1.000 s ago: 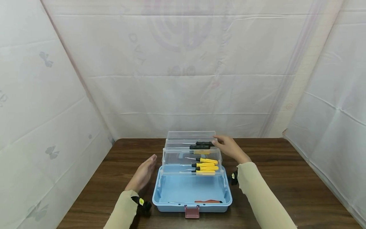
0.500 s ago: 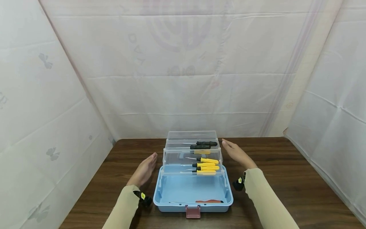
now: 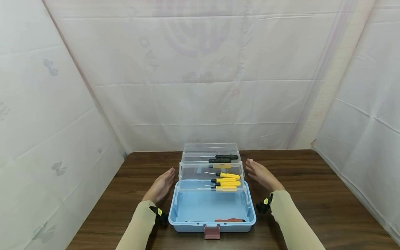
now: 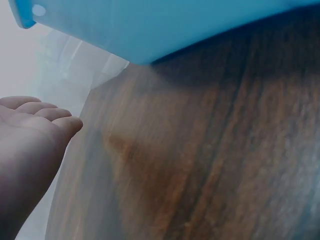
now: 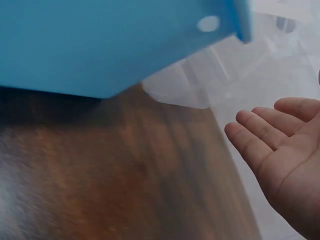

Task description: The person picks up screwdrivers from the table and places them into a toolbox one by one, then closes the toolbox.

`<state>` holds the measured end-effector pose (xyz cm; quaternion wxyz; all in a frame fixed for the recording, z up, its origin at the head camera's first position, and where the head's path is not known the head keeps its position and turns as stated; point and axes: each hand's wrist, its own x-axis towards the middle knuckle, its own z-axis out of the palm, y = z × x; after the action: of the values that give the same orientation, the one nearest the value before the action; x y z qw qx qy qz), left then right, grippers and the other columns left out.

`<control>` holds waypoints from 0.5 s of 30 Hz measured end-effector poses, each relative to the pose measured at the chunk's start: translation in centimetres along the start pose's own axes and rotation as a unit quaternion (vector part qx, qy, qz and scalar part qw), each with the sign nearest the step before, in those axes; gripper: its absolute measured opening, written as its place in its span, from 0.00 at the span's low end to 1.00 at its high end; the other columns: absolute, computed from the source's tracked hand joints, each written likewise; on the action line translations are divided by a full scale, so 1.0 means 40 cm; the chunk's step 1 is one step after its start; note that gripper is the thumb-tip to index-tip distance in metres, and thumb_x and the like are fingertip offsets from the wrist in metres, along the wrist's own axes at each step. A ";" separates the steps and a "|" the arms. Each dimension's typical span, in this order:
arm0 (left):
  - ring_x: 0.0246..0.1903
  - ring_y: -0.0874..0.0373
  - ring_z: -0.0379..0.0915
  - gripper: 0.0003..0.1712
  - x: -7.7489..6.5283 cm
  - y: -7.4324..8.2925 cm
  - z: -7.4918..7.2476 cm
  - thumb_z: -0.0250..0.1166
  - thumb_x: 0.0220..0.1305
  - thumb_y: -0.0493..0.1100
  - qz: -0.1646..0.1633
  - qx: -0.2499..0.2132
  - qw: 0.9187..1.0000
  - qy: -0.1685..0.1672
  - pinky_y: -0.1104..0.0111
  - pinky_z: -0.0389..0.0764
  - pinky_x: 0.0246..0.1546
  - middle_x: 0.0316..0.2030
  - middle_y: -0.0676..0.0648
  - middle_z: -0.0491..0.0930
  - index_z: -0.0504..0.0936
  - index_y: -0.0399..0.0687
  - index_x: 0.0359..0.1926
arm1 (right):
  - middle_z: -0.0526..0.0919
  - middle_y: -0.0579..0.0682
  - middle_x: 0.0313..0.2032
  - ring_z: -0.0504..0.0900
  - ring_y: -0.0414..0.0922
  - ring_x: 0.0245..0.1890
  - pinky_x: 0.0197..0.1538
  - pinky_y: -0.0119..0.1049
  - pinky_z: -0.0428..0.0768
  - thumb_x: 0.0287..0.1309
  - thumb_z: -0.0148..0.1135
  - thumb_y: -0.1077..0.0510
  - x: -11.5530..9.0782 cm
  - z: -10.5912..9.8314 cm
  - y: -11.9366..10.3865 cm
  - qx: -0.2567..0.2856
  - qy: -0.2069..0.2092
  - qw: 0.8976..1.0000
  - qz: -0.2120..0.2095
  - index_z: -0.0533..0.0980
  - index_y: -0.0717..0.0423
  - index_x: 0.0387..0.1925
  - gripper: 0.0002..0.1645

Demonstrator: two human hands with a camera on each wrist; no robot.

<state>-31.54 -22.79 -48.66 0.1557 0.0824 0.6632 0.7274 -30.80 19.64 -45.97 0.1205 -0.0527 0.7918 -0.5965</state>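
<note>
A blue toolbox (image 3: 210, 205) lies open on the table between my hands, its clear tiered trays (image 3: 195, 170) folded out toward the back. Several yellow-handled screwdrivers (image 3: 229, 184) lie in the nearer tray, and black-handled screwdrivers (image 3: 220, 160) in the one behind. A red-handled screwdriver (image 3: 229, 220) rests along the front inside the blue base. My left hand (image 3: 161, 185) is just left of the box, fingers extended and holding nothing. On the other side, my right hand (image 3: 264, 175) is apart from the trays, its palm bare in the right wrist view.
The brown wooden table (image 3: 312, 201) has its far edge close behind the raised clear lid (image 3: 209, 147). White sheeting (image 3: 200, 86) hangs at the back and on both sides. A pink latch (image 3: 211, 232) sticks out at the box's front.
My right hand has left the upper right corner of the clear trays and drawn back to the right and nearer. The left hand has hardly moved. The box's contents look the same.
</note>
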 end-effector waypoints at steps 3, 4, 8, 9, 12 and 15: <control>0.74 0.39 0.23 0.33 0.009 -0.010 0.003 0.32 0.78 0.44 -0.004 -0.006 1.000 -0.004 0.49 0.32 0.74 0.75 0.34 0.30 0.32 0.32 0.73 | 0.46 0.64 0.74 0.50 0.60 0.74 0.71 0.54 0.58 0.75 0.28 0.40 0.003 0.006 0.021 0.015 -0.006 1.000 0.007 0.40 0.62 0.75 0.41; 0.74 0.39 0.23 0.33 0.011 -0.012 0.005 0.32 0.78 0.44 -0.006 -0.008 1.000 -0.005 0.49 0.32 0.74 0.75 0.34 0.29 0.31 0.32 0.73 | 0.46 0.65 0.74 0.50 0.60 0.74 0.71 0.54 0.58 0.75 0.28 0.40 0.003 0.007 0.027 0.017 -0.007 1.000 0.010 0.41 0.63 0.75 0.40; 0.74 0.39 0.24 0.34 0.020 -0.018 0.013 0.34 0.78 0.44 -0.010 -0.011 1.000 -0.006 0.49 0.33 0.74 0.75 0.34 0.30 0.32 0.33 0.74 | 0.45 0.65 0.74 0.50 0.60 0.74 0.71 0.55 0.58 0.75 0.29 0.41 0.005 0.013 0.045 0.034 -0.011 0.999 0.015 0.41 0.63 0.74 0.40; 0.74 0.39 0.24 0.34 0.022 -0.019 0.015 0.34 0.78 0.45 -0.009 -0.012 1.000 -0.006 0.49 0.33 0.74 0.75 0.34 0.31 0.33 0.33 0.74 | 0.45 0.65 0.74 0.49 0.60 0.74 0.71 0.55 0.58 0.75 0.29 0.41 0.005 0.014 0.048 0.037 -0.015 0.999 0.014 0.40 0.63 0.74 0.40; 0.74 0.40 0.26 0.35 0.026 -0.020 0.020 0.35 0.78 0.46 -0.010 -0.014 1.000 -0.003 0.49 0.34 0.74 0.75 0.34 0.31 0.33 0.33 0.74 | 0.43 0.65 0.74 0.48 0.61 0.74 0.71 0.55 0.57 0.75 0.30 0.40 0.008 0.020 0.057 0.049 -0.026 0.998 0.011 0.39 0.64 0.74 0.42; 0.74 0.39 0.27 0.35 0.028 -0.021 0.025 0.36 0.78 0.46 -0.009 -0.009 1.000 -0.001 0.49 0.36 0.73 0.75 0.34 0.32 0.34 0.33 0.74 | 0.42 0.65 0.74 0.47 0.61 0.74 0.71 0.55 0.56 0.74 0.30 0.39 0.011 0.029 0.064 0.055 -0.033 0.998 0.010 0.38 0.64 0.74 0.43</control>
<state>-32.17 -21.40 -49.49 0.1643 0.0758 0.6572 0.7317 -30.79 19.17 -48.79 0.1554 -0.0578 0.7541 -0.6355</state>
